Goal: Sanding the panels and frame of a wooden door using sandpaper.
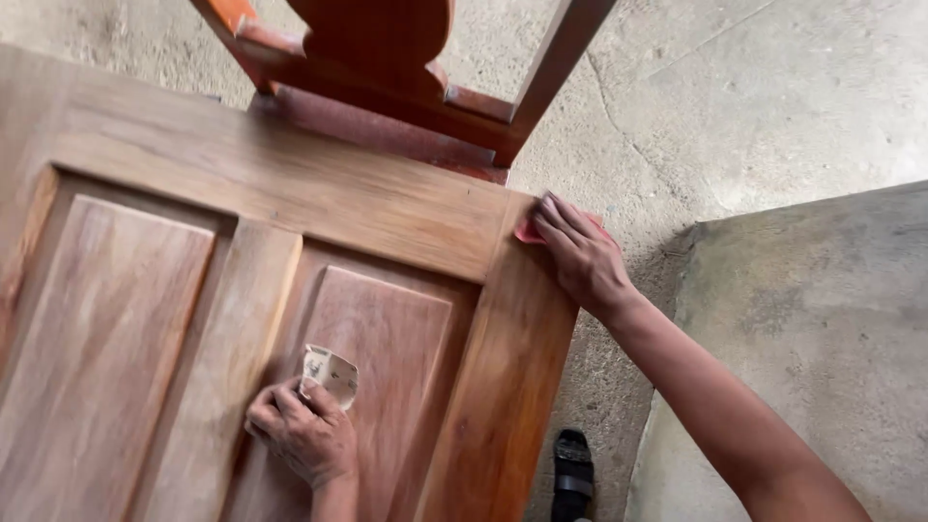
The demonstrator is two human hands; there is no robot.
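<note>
Concrete floor (773, 87): grey, cracked, fills the upper right of the view; a raised concrete slab (831, 319) steps up at lower right.

Panelled wooden door (290, 193): laid flat as the work surface, bare reddish-brown timber with recessed panels and raised fields. It lies horizontal, so both hands can press down on its face; its far end appears to rest on the chair.

Wooden chair (387, 68): red-orange, seen from above at the top edge, its back rails and seat partly under the door's end, seemingly serving as a support.

Right arm and right hand (580, 256): the arm stretches out from lower right to the door's far corner. The hand lies flat, fingers together, pressing a reddish piece of sandpaper (529, 232) on the door's edge; only a corner of the sheet shows past the fingers. The flat palm spreads pressure over the sheet.

Left hand (304, 435): near the lower middle, on the groove beside a raised panel. Fingers are curled and pinched on a folded piece of pale-backed sandpaper (331, 372), its free end sticking up. The fold probably gives a stiff edge that fits the narrow moulding.

Black sandal (572, 474): on the floor just beside the door's long edge, at the bottom of the view.
</note>
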